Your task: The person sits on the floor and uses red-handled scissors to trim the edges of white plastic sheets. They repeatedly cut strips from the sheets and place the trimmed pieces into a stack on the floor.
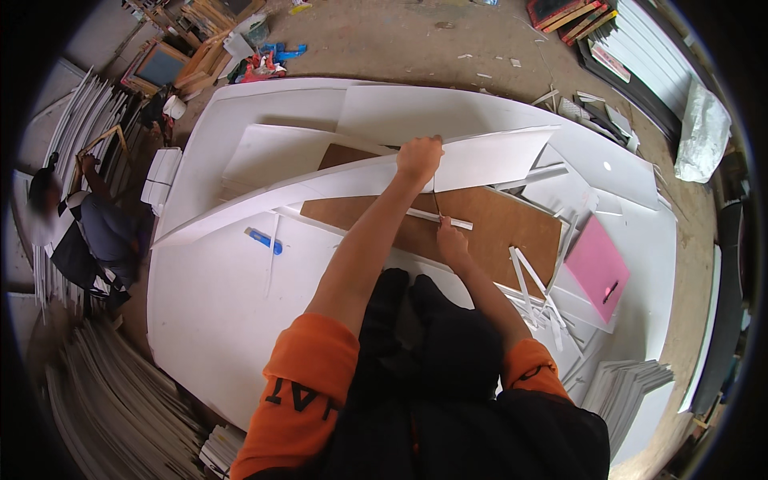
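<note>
A long white foam board [312, 180] stands on its edge across the work surface and bows toward the left. My left hand [420, 160] is closed on its upper edge. Just below, my right hand [453, 242] grips a thin, dark, knife-like tool [437, 206], its narrow end reaching up to the board's lower edge. Exactly what the tool is cannot be made out. Beneath both hands lies a brown board [504, 232], partly covered by the white board. A short white strip [459, 224] rests beside my right hand.
A blue utility knife [264, 240] lies at left on the large white sheet [208, 320]. At right are loose white strips [528, 276] and a pink board [596, 264] bearing a small dark tool [610, 290]. Another person [88, 216] sits at far left, near stacked sheets [120, 400].
</note>
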Tool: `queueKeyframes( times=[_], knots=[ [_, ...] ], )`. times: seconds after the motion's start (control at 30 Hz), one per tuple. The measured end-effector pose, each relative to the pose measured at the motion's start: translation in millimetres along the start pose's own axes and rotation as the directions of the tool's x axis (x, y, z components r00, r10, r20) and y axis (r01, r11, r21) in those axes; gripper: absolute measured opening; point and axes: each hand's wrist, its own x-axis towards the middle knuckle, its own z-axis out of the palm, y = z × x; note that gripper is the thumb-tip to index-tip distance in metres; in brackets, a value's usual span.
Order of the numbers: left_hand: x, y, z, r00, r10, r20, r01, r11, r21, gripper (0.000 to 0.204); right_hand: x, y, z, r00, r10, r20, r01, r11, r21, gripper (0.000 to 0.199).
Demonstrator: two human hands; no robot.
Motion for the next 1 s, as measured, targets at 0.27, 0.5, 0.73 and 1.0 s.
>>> queueKeyframes(
  times=[0.27,0.5,0.73,1.0],
  knots=[
    [11,-12,-10,0.995,0.031,0.096,-0.026,0.999,-0.048,0.030,-29,32,-25,0.994,-0.081,0.079,0.089,0.991,-0.101,0.024],
    [45,-30,-16,0.996,0.024,0.091,-0.022,0.999,-0.028,0.038,-6,77,-69,0.983,0.180,0.043,-0.173,0.977,-0.123,0.025],
    [94,-57,24,0.964,0.033,-0.265,-0.145,0.898,-0.416,0.028,18,132,-97,0.897,0.231,-0.378,-0.128,0.952,0.279,0.023],
    [60,-43,90,0.835,-0.489,-0.254,0.109,0.599,-0.793,0.022,42,80,-68,0.858,0.455,-0.241,-0.395,0.882,0.257,0.044]
  ],
)
